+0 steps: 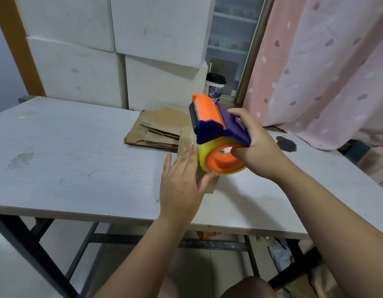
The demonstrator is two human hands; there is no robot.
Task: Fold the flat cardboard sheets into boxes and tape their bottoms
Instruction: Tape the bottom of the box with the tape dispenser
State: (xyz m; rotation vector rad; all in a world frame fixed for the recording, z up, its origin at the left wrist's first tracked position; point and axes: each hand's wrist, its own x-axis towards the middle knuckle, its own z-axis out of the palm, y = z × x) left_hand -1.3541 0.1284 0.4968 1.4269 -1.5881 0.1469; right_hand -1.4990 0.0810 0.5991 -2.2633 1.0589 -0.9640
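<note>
**Dispenser gripped in your right hand, left hand flat over the cardboard**

Your right hand (pixel 258 147) is clamped on the tape dispenser (pixel 216 123), just right of the middle of the view. The thumb lies over the blue top and the fingers curl into the orange core. The dispenser is above the bench (pixel 78 160), tilted so that its orange front and dark roller point toward eleven o'clock. The roll of clear tape (pixel 223 168) sits on the orange core, its open side facing you.

Your left hand (pixel 182 181) lies at eight o'clock from the dispenser, with the fingers straight and close together, pointing toward one o'clock. It grips nothing. The thumb is spread out and its tip touches the lower rim of the roll. The palm is over a cardboard piece (pixel 209 186), which shows at the hand's three o'clock side and again past the fingertips. The hand and dispenser hide most of it, so you cannot tell whether it is a folded box or how it is taped.

The flat cardboard sheets (pixel 156 130) lie stacked on the bench at eleven o'clock from your left hand, near the back edge and just beside the covered piece.

At twelve o'clock from the dispenser a paper cup (pixel 215 88) with a black lid stands upright behind the bench. White panels (pixel 78 52) fill the wall at ten o'clock, and a pink patterned curtain (pixel 315 72) hangs at two o'clock. A dark patch (pixel 286 144) marks the bench at three o'clock from your right hand.
</note>
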